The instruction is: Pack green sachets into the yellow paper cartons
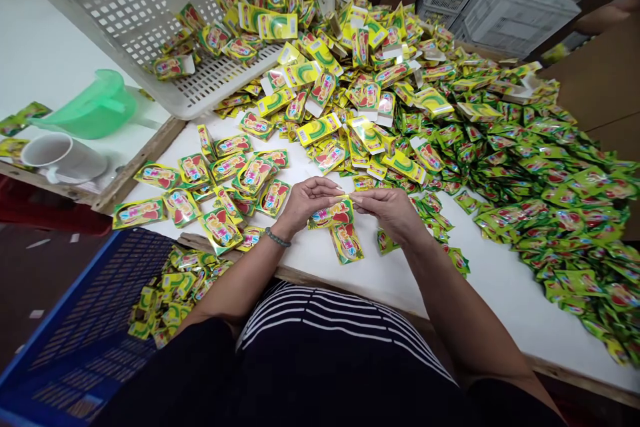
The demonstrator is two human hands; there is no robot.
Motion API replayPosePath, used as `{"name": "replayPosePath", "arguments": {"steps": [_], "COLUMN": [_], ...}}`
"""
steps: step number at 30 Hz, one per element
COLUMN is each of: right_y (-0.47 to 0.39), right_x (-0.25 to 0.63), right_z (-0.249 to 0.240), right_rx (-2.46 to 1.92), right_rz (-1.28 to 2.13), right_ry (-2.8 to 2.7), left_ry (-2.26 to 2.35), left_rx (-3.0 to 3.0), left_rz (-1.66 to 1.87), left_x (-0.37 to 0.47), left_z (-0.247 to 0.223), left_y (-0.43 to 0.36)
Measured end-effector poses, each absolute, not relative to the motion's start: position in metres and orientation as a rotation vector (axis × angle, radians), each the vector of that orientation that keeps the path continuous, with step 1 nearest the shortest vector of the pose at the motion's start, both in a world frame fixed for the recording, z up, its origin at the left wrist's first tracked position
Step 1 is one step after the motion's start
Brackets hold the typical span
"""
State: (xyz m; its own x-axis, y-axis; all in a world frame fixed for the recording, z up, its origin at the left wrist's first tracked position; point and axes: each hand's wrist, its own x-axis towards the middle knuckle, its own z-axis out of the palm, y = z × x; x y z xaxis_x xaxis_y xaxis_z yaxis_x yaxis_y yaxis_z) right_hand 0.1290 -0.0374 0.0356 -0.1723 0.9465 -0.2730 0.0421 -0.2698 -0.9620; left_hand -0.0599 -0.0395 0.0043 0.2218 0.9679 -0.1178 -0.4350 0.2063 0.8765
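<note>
Between my two hands, just above the front of the white table, is a small yellow and green candy box point(332, 213) with a watermelon print. My left hand point(309, 205) grips its left side, thumb and fingers pinched together. On the box's upper right end, the thumb and fingertips of my right hand point(387, 210) are closed. Right below it, another candy box point(347, 242) lies on the table. Left of my hands rests a loose group of similar boxes point(240, 173). Green sachets point(387, 241) lie beside and partly behind my right hand.
A white perforated crate point(190, 103) lies tipped, spilling boxes into a large heap point(370, 93). Green sachets point(560, 213) pile up on the right. A blue crate point(90, 320) with boxes stands below the table's left edge. A white mug point(65, 157) and green scoop point(95, 107) are at left.
</note>
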Motion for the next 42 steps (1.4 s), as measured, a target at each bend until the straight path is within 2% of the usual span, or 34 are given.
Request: {"name": "replayPosePath", "arguments": {"steps": [4, 9, 13, 20, 26, 29, 37, 42], "right_y": [-0.036, -0.038, -0.052, -0.078, -0.067, -0.066, -0.101, -0.100], "right_x": [0.128, 0.120, 0.110, 0.078, 0.084, 0.090, 0.089, 0.082], "right_z": [0.038, 0.037, 0.031, 0.017, -0.002, -0.004, -0.006, -0.003], "right_rx": [-1.360, -1.317, -1.268, -1.389, -1.417, -1.347, -1.508, -1.334], "right_rz": [1.544, 1.273, 1.286, 0.616, 0.989, 1.036, 0.972, 1.119], "right_ry": [-1.208, -1.378, -1.293, -1.569, -1.155, -0.968, -1.130, -1.243], "left_ry": [0.780, 0.807, 0.811, 0.749, 0.713, 0.750, 0.826, 1.075], "left_rx": [0.849, 0.869, 0.743, 0.618, 0.352, 0.356, 0.578, 0.979], "left_rz": [1.129, 1.198, 1.267, 1.342, 1.402, 1.382, 1.367, 1.400], "left_x": [-0.060, -0.058, -0.058, -0.055, -0.057, -0.051, -0.026, -0.052], "left_z": [0.005, 0.000, 0.002, 0.002, 0.009, 0.014, 0.009, 0.018], "left_y": [-0.040, -0.039, -0.039, -0.037, -0.033, -0.044, -0.082, -0.076]}}
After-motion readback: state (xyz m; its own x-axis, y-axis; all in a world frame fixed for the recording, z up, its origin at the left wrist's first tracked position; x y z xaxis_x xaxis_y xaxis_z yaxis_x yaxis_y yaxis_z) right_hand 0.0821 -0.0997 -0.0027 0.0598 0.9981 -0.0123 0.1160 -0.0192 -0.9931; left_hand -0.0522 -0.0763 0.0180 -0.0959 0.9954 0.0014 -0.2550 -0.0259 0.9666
